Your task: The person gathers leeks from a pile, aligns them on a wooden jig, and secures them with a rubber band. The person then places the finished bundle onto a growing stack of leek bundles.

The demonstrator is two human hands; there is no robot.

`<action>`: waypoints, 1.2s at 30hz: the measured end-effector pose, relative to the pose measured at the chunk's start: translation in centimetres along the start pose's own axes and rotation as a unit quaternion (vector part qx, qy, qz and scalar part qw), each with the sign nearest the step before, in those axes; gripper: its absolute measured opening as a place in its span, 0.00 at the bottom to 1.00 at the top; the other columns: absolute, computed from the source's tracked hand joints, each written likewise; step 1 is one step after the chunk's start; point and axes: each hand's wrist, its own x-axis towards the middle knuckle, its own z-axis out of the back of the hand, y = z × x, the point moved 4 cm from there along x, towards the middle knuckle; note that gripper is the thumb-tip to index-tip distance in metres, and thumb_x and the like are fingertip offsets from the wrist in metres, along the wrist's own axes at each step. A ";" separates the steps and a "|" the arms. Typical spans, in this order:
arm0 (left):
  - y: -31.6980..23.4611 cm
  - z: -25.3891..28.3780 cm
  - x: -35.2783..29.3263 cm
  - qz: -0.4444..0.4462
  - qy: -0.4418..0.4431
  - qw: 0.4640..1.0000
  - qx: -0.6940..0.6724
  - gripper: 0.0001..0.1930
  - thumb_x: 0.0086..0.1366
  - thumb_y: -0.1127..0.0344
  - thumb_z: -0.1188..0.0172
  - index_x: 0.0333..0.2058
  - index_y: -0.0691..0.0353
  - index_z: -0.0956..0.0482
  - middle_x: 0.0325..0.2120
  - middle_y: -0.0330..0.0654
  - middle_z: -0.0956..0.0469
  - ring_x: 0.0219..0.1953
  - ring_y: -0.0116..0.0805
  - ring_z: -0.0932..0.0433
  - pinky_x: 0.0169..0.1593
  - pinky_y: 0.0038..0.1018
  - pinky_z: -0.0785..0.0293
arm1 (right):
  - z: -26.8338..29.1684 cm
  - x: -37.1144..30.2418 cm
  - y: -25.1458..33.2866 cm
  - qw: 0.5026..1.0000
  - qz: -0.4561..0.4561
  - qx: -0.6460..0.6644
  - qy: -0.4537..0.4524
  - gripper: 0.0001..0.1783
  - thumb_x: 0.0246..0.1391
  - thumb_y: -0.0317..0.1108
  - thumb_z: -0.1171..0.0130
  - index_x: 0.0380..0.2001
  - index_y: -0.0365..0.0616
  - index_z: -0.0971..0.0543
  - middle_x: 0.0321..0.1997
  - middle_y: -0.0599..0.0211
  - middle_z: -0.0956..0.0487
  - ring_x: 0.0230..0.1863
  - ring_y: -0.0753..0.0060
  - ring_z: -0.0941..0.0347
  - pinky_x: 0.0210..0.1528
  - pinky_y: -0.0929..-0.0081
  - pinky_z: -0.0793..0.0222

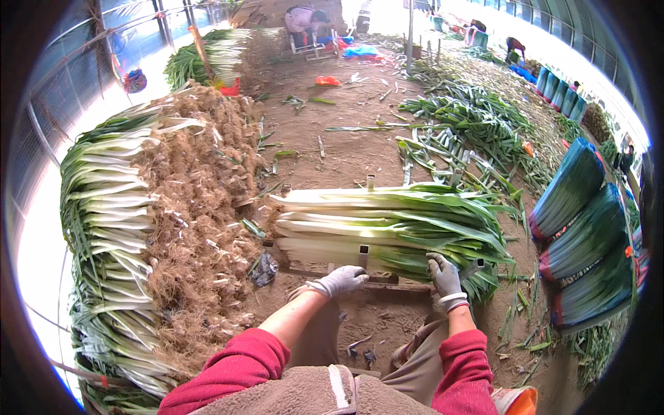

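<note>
Trimmed leeks (339, 225) lie side by side on a low metal rack (364, 257) in front of me, white stems to the left and green leaves to the right. My left hand (342, 281), in a pale grey glove, is closed at the near side of the rack beside an upright post. Whatever its fingers hold, if anything, is hidden. My right hand (445, 275), gloved too, rests its curled fingers at the near edge of the leaves (449, 235); what they grip cannot be made out.
Untrimmed leeks (114, 228) form a long pile at left, their brown roots (197, 242) facing me. Wrapped leek bundles (588, 235) stand at right. Cut leaves (477, 117) litter the soil beyond the rack. Another person (308, 24) bends over a rack far ahead.
</note>
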 end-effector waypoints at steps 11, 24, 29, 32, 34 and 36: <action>0.1 -0.4 0.4 -0.005 0.012 1.000 0.001 0.20 0.71 0.53 0.50 0.49 0.63 0.21 0.44 0.55 0.20 0.49 0.55 0.23 0.54 0.42 0.28 | 0.3 -0.2 0.5 1.000 -0.008 -0.014 0.007 0.16 0.63 0.36 0.49 0.49 0.43 0.20 0.28 0.60 0.20 0.32 0.68 0.25 0.40 0.70 0.29; -3.6 4.9 -1.9 -0.149 -0.489 0.859 -0.020 0.20 0.60 0.64 0.34 0.49 0.63 0.25 0.42 0.54 0.24 0.46 0.53 0.24 0.51 0.40 0.26 | 4.9 0.3 -0.1 0.934 0.171 -0.046 -0.310 0.13 0.63 0.27 0.49 0.48 0.37 0.21 0.46 0.54 0.21 0.48 0.56 0.26 0.52 0.64 0.32; -4.0 3.7 -0.7 -0.151 -0.404 0.899 -0.072 0.38 0.56 0.60 0.30 0.62 0.64 0.36 0.57 0.57 0.31 0.61 0.54 0.33 0.65 0.39 0.36 | 10.5 1.3 -7.0 0.815 0.041 -0.306 -0.490 0.19 0.68 0.37 0.52 0.55 0.35 0.26 0.52 0.50 0.21 0.51 0.52 0.26 0.56 0.59 0.33; -3.3 2.0 1.3 -0.098 -0.293 0.948 -0.080 0.41 0.55 0.62 0.30 0.65 0.66 0.39 0.58 0.57 0.31 0.62 0.51 0.33 0.67 0.35 0.38 | 10.3 3.2 -12.4 0.917 0.021 0.012 -0.398 0.20 0.68 0.40 0.52 0.53 0.36 0.24 0.47 0.59 0.21 0.45 0.65 0.26 0.50 0.68 0.31; -2.0 1.4 2.5 -0.059 -0.293 0.935 -0.192 0.41 0.55 0.64 0.30 0.65 0.65 0.40 0.58 0.55 0.31 0.62 0.47 0.32 0.66 0.34 0.37 | 9.5 3.9 -14.7 0.929 -0.054 0.094 -0.355 0.19 0.67 0.40 0.51 0.51 0.37 0.23 0.46 0.62 0.22 0.43 0.70 0.27 0.49 0.73 0.31; -0.6 1.1 3.7 -0.010 -0.315 0.911 -0.266 0.34 0.56 0.66 0.30 0.60 0.65 0.33 0.51 0.48 0.24 0.54 0.36 0.26 0.60 0.29 0.31 | 9.2 4.1 -15.4 0.913 -0.039 0.149 -0.378 0.19 0.67 0.40 0.51 0.50 0.38 0.22 0.45 0.62 0.21 0.42 0.70 0.26 0.49 0.73 0.31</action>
